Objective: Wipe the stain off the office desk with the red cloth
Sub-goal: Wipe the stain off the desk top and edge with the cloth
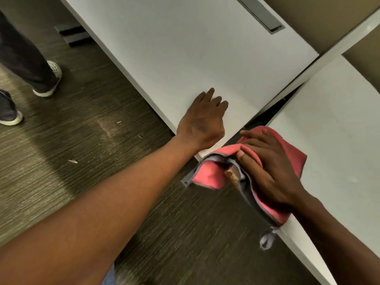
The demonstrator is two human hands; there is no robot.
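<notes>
The red cloth (pixel 207 175), pink-red with a grey underside and grey trim, is bunched at the near corner of the right white desk (pixel 333 128) and hangs over its edge. My right hand (pixel 269 169) lies flat on top of the cloth, fingers spread, pressing it down. A brownish smear shows in the cloth's fold. My left hand (pixel 202 120) rests palm down with fingers apart on the near edge of the left white desk (pixel 185 50), holding nothing. No stain is visible on either desk top.
A dark gap separates the two desks. A grey cable slot (pixel 261 15) sits at the far side of the left desk. A white partition rail (pixel 339 44) runs diagonally. Another person's legs and shoes (pixel 49 79) stand on the carpet at left.
</notes>
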